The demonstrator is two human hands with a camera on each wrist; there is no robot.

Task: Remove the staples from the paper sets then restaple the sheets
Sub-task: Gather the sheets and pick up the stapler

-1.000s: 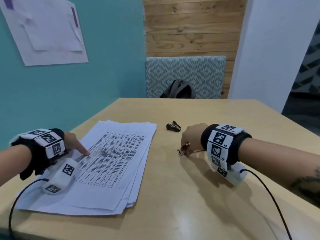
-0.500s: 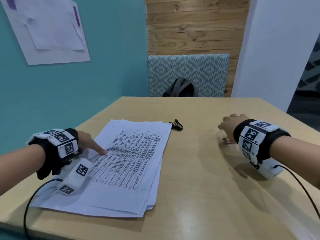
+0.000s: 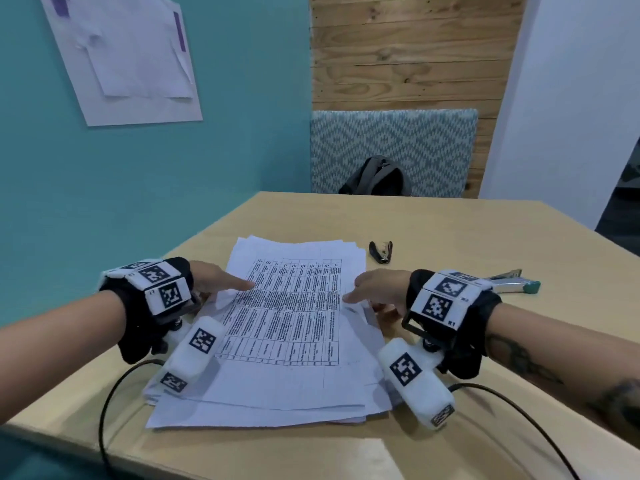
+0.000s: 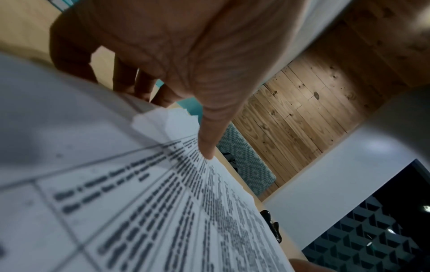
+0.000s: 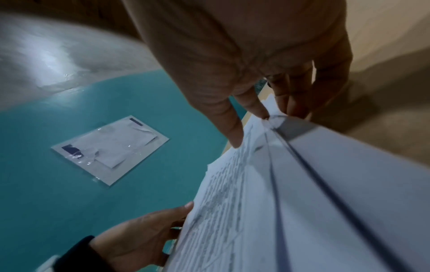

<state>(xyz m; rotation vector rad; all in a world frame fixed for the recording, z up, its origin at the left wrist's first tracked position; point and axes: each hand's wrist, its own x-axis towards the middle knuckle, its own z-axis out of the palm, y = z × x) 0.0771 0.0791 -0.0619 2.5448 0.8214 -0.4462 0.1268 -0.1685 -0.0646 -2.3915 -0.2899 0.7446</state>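
Note:
A stack of printed paper sheets (image 3: 294, 341) lies in the middle of the wooden table (image 3: 450, 230). My left hand (image 3: 214, 282) holds its left edge, thumb (image 4: 209, 128) on top of the sheets (image 4: 139, 202) and fingers beneath. My right hand (image 3: 377, 289) holds the right edge the same way, and the sheets (image 5: 302, 202) bend up between thumb (image 5: 232, 119) and fingers. A black staple remover (image 3: 381, 251) lies just beyond the stack's far right corner. A silver stapler (image 3: 512, 285) with a teal end lies on the table behind my right wrist.
A teal wall with a taped poster (image 3: 121, 57) runs along the table's left side. Across the table a dark backpack (image 3: 375, 178) sits on a patterned chair (image 3: 391, 147). Black cables trail from both wrists over the near table edge.
My right hand carried the stapler to the right, left it on the table, and came back to take the stack's right edge. The left hand stayed on the left edge.

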